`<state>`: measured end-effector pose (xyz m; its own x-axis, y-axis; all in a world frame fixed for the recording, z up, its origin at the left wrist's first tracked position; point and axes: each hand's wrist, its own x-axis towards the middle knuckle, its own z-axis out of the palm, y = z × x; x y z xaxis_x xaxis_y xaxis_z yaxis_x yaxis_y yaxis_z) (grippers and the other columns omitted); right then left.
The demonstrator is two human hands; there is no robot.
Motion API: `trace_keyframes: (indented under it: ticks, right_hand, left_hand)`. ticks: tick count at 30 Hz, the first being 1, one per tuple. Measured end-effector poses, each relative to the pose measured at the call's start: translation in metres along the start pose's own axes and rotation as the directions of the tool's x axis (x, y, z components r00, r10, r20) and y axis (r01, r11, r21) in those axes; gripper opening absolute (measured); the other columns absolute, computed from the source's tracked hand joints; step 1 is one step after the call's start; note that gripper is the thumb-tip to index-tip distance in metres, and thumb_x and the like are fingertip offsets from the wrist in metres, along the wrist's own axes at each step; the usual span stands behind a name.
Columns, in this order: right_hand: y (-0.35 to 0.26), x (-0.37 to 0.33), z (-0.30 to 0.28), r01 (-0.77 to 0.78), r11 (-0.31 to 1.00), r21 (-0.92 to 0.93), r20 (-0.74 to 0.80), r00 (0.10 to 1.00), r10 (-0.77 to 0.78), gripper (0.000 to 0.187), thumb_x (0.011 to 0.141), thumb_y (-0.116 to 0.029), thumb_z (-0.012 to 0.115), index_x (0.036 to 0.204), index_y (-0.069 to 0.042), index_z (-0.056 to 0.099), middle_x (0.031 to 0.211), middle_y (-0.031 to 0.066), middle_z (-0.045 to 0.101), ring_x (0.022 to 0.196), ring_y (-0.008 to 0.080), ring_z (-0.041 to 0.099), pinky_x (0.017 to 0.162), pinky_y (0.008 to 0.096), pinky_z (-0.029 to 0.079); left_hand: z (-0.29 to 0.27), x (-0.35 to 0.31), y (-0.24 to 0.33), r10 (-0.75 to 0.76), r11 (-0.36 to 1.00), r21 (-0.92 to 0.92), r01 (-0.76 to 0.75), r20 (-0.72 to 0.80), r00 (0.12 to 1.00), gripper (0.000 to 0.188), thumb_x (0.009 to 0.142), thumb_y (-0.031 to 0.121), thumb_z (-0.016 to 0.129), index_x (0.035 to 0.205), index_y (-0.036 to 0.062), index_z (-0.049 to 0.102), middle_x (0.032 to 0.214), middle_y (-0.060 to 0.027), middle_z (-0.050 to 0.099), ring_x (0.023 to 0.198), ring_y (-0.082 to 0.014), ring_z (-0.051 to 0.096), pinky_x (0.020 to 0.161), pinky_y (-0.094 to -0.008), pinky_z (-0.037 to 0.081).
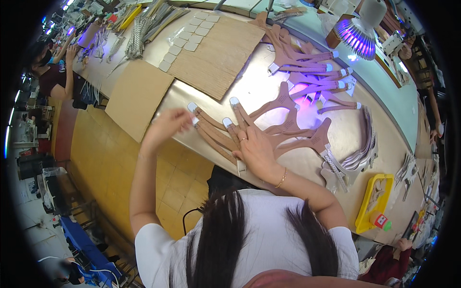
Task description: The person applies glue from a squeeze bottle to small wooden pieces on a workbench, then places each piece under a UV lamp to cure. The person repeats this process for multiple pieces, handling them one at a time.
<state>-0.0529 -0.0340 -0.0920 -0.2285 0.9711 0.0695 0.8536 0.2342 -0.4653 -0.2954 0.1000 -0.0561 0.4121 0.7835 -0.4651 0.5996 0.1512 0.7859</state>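
Observation:
My left hand [169,126] is at the end of a brown forked strap piece [213,139], near the table's front edge. Its bent fingers meet at a white tab [195,121] on the strap's tip; they are slightly blurred. My right hand [258,150] lies over several brown strap pieces, fingers stretched out and pressing on them. White tabs cap other strap ends, such as the white end tab [234,101] beyond my right fingers. More brown forked pieces [283,101] fan out to the right and partly overlap.
A wooden board [218,53] with rows of pale square patches [184,35] and a cardboard sheet [139,93] lie left. A lit lamp [356,36] hangs over a strap pile [307,62]. At right are grey strap pieces [357,156] and a yellow tray [361,213]. A person [55,77] sits far left.

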Motion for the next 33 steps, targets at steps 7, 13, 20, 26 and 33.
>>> trace_keyframes:
  ticks: [7, 13, 20, 26, 33]
  right_hand:
    - [0.005, 0.001, 0.0, -0.021, 1.0, 0.014, 0.121, 0.992, 0.019, 0.046, 0.069, -0.021, 0.073, 0.103, 0.003, 0.054, 0.093, 0.0157, 0.051, 0.09, 0.0289, 0.054, 0.073, 0.0382, 0.046]
    - [0.01, 0.002, -0.009, -0.119, 0.964, 0.239, 0.069, 0.992, 0.105, 0.063, 0.072, -0.011, 0.068, 0.127, 0.002, 0.04, 0.119, 0.0229, 0.048, 0.083, 0.0344, 0.059, 0.068, 0.0423, 0.049]
    - [0.041, -0.002, -0.04, -0.181, 0.632, 0.753, 0.166, 0.983, 0.084, 0.041, 0.088, -0.027, 0.058, 0.115, 0.0, 0.043, 0.089, 0.0158, 0.061, 0.086, 0.0256, 0.062, 0.068, 0.0368, 0.048]
    - [0.051, -0.013, -0.095, -0.109, 0.318, 0.942, 0.045, 0.978, 0.202, 0.051, 0.092, -0.047, 0.048, 0.116, -0.003, 0.044, 0.088, 0.0097, 0.058, 0.084, 0.0151, 0.056, 0.07, 0.032, 0.044]
    - [0.067, -0.051, -0.165, 0.003, 0.526, 0.85, -0.143, 0.964, 0.225, 0.053, 0.091, -0.04, 0.049, 0.123, 0.001, 0.041, 0.087, 0.0145, 0.058, 0.075, 0.0216, 0.059, 0.066, 0.0363, 0.046]
  left_hand:
    - [-0.059, 0.168, 0.012, 0.251, 0.943, 0.318, -0.094, -0.499, 0.829, 0.026, 0.081, 0.018, 0.064, 0.097, -0.0021, 0.065, 0.079, -0.0133, 0.066, 0.074, -0.0162, 0.063, 0.066, -0.0296, 0.049]
    - [-0.092, 0.268, -0.034, 0.431, 0.855, 0.507, -0.111, -0.573, 0.697, 0.038, 0.073, 0.026, 0.069, 0.104, 0.0045, 0.066, 0.103, -0.0189, 0.065, 0.093, -0.0304, 0.062, 0.083, -0.0392, 0.048]
    - [-0.144, 0.296, -0.029, 0.347, 0.766, 0.634, -0.102, -0.275, 0.897, 0.023, 0.076, 0.02, 0.062, 0.075, -0.0028, 0.064, 0.065, -0.0104, 0.062, 0.058, -0.018, 0.055, 0.053, -0.0348, 0.044]
    - [-0.135, 0.292, -0.005, 0.133, 0.929, 0.369, -0.032, -0.25, 0.959, 0.016, 0.082, 0.016, 0.064, 0.085, 0.0015, 0.058, 0.06, -0.0017, 0.054, 0.051, -0.0086, 0.05, 0.042, -0.0229, 0.038]
    - [-0.126, 0.253, 0.017, -0.021, 0.997, -0.08, 0.004, -0.215, 0.976, 0.027, 0.087, 0.017, 0.06, 0.104, -0.0038, 0.054, 0.094, -0.0135, 0.058, 0.077, -0.0215, 0.061, 0.062, -0.0307, 0.052]
